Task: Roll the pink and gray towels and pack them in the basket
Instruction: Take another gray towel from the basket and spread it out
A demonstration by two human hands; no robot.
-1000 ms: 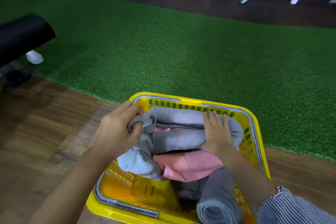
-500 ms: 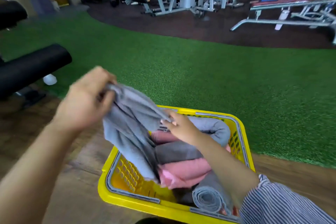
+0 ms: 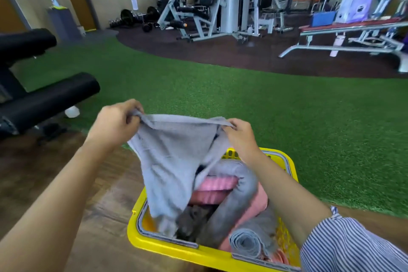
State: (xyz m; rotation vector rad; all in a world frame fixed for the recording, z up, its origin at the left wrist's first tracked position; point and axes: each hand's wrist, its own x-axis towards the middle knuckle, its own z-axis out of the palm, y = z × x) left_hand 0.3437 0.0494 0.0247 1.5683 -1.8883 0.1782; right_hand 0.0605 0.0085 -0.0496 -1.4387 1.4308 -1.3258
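A light gray towel (image 3: 170,161) hangs unrolled above the yellow basket (image 3: 167,247). My left hand (image 3: 117,123) pinches its top left corner and my right hand (image 3: 239,133) pinches its top right corner, so the upper edge is stretched between them. The towel's lower end drops into the basket's left side. Inside the basket lie rolled pink towels (image 3: 214,190) and rolled gray towels (image 3: 249,243), partly hidden behind the hanging cloth.
The basket stands on a wooden floor (image 3: 103,216) at the edge of green turf (image 3: 287,117). A black padded bench (image 3: 44,99) is at the left with a white bottle (image 3: 72,112) under it. Gym machines (image 3: 220,6) and two people stand far back.
The gray towel came up out of the basket and opened out. My right hand left the packed rolls and took the towel's other corner. The view tilted up toward the gym.
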